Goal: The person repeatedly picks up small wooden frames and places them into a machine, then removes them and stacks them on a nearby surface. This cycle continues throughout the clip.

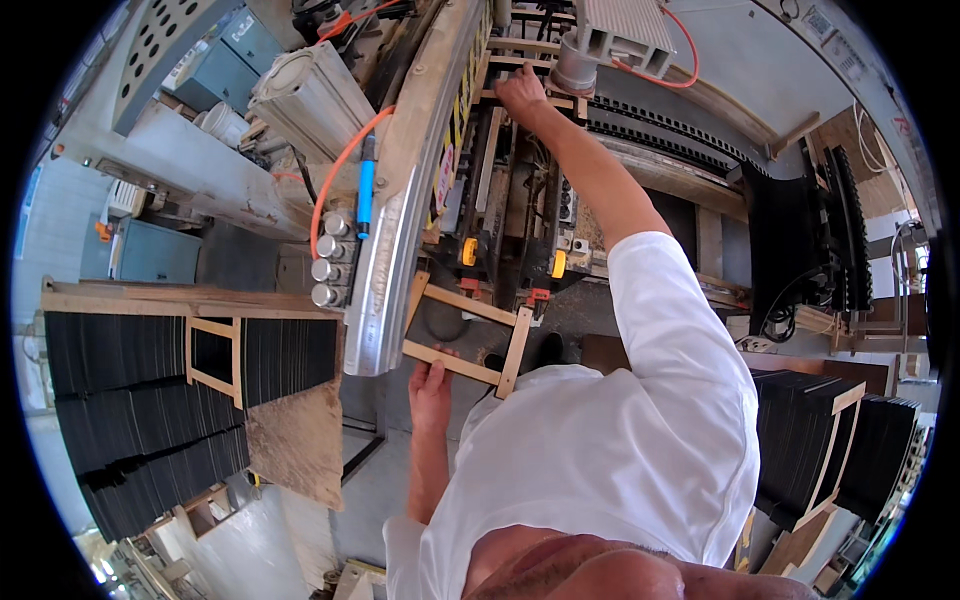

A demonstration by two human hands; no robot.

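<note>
My left hand [430,393] is closed on the near bar of a small rectangular wooden frame [515,350], held tilted in front of my body. Its far bar lies close to two red clamp blocks [538,296] at the machine's front end. Farther off, my right arm is stretched over the machine, and my right hand [522,92] has its fingers curled on a second wooden frame [525,46] lying across the rails. A metal cylinder [575,66] stands just right of that hand. The curled fingers partly cover the bar beneath them.
A thick metal beam [390,250] with a blue pen-like tool [366,190] and orange hose runs along the left. Stacks of black-edged frames [140,400] stand at left, with more frame stacks [800,430] at right. Two yellow knobs [558,263] sit low on the machine.
</note>
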